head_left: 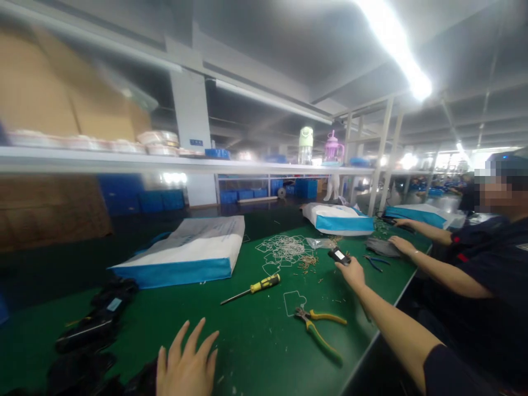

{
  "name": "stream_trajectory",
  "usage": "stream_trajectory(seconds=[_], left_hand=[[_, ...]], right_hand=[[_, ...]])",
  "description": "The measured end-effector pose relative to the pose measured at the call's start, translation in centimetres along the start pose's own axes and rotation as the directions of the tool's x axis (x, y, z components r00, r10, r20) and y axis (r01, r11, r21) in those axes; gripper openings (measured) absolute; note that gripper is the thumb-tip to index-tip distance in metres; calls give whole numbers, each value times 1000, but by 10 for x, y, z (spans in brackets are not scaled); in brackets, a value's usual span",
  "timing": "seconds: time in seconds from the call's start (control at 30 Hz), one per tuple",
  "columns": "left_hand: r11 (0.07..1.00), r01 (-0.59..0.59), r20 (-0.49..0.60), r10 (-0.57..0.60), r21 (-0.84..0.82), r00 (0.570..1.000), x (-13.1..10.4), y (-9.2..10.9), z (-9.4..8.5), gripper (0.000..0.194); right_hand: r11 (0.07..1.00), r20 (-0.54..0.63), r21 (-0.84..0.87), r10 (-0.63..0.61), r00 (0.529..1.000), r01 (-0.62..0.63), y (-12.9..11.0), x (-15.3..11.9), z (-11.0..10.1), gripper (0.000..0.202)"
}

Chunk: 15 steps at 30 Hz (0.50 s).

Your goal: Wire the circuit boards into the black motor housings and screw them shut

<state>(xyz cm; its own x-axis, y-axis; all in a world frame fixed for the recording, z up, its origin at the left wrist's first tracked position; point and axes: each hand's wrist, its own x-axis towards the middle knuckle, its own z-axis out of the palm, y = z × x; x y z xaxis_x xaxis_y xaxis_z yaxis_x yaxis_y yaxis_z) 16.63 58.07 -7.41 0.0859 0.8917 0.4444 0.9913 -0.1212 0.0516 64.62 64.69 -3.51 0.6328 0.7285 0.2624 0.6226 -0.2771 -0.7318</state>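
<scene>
My left hand (186, 360) is open, fingers spread, low over the green tabletop near the front, beside a row of black parts (93, 324). Out to the right, my right hand (352, 275) grips a small black device with a white label (340, 256). Between my hands lie a yellow-and-black screwdriver (265, 283) and cutting pliers with yellow-green handles (324, 333). A thin white gasket ring (294, 303) rests by the pliers' jaws. Behind are a tangled heap of similar rings (284, 248) and a small pile of brass-coloured screws (307, 264).
White-and-blue bags (187, 247) lie at the back of the table (247, 341). A co-worker (490, 258) works on the right, near blue-handled pliers (376, 263) and a grey cloth (381, 247). Above runs a shelf (264, 166) with a green bottle (306, 146) and a pink bottle (332, 148).
</scene>
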Motion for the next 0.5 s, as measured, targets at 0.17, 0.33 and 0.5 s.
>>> stream_trajectory(seconds=[0.17,0.33,0.5], left_hand=[[979,-58,-12,56,-195,998,3,7,-8,38],[908,-21,36,39,-419,999,5,22,-35,43],[838,-32,69,83,-545,994,-6,40,-77,50]], right_hand=[[967,89,237,-115,989,91,-51,-4,-43,54],[871,458,474,-369,809,129,-105,-51,-60,53],[856,734,510,-484,477,83,-128,-114,-46,49]])
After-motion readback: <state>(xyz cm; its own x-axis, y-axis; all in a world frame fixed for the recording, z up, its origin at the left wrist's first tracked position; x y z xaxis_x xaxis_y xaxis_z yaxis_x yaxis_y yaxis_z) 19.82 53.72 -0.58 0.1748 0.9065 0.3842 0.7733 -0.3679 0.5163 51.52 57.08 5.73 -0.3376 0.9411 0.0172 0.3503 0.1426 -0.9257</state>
